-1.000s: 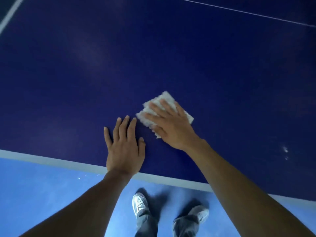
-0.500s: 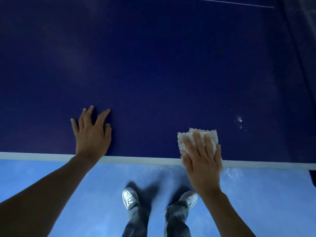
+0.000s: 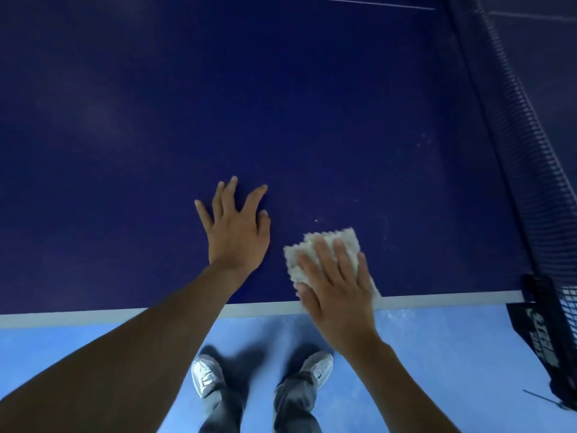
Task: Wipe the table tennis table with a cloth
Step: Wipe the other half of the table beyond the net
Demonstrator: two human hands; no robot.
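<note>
Head view: my right hand (image 3: 337, 285) presses cloth (image 3: 349, 237) flat-fingered near surface (image 3: 281, 104) edge.
Left hand (image 3: 237, 229): spread, empty, bracing.
Next: I'd sweep toward the net (image 3: 518, 135).

Under me lies a light blue floor (image 3: 93, 348), scuffed pale in places. My left shoe (image 3: 204, 375) and right shoe (image 3: 318, 365), both silvery grey, stand on it apart, under 2 grey trouser legs (image 3: 293, 404). At right runs a dark net (image 3: 527, 145), its black end bracket (image 3: 543, 335) bearing pale lettering.
</note>
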